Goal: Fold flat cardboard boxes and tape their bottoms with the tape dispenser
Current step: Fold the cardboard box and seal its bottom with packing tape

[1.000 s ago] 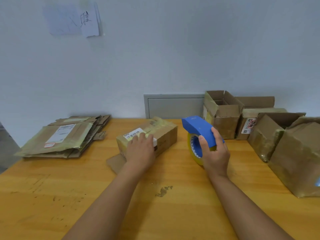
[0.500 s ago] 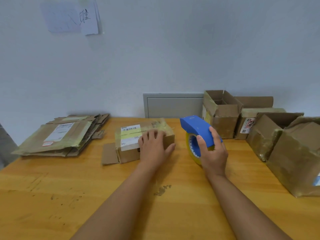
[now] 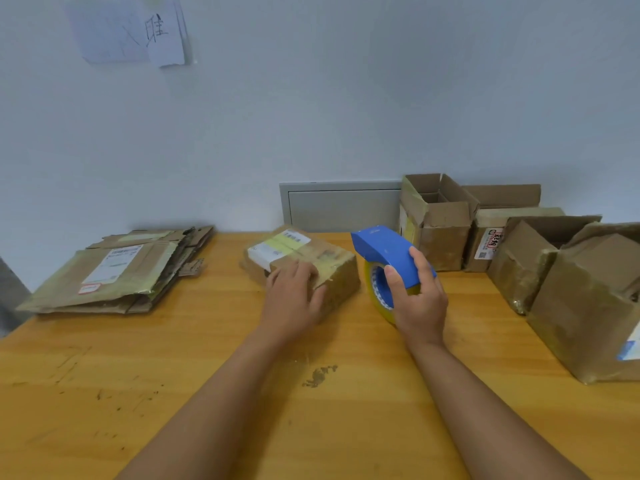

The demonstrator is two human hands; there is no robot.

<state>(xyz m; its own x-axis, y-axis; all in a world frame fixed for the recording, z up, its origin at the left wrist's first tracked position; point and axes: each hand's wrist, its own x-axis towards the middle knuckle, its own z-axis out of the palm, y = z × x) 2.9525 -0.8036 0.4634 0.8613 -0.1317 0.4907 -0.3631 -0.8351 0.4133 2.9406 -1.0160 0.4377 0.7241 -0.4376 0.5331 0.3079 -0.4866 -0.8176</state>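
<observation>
Small folded cardboard box (image 3: pixel 304 261) sits mid-surface, labelled face up, and the left hand (image 3: pixel 294 299) lies flat on its near end with fingers fairly straight. Just beside it to the right, the right hand (image 3: pixel 417 299) is wrapped around the blue tape dispenser (image 3: pixel 388 258), roll standing on the wooden surface (image 3: pixel 207 393). Flat boxes (image 3: pixel 114 271) stacked far left, open finished boxes (image 3: pixel 519 251) lined up along the right by the wall

Soft, even, fairly bright indoor light with a cool cast on the wall (image 3: pixel 346 98), faint shadows under the arms on the table (image 3: pixel 104 393), no harsh glare, slight overall softness, and wide-angle bending toward the edges.
</observation>
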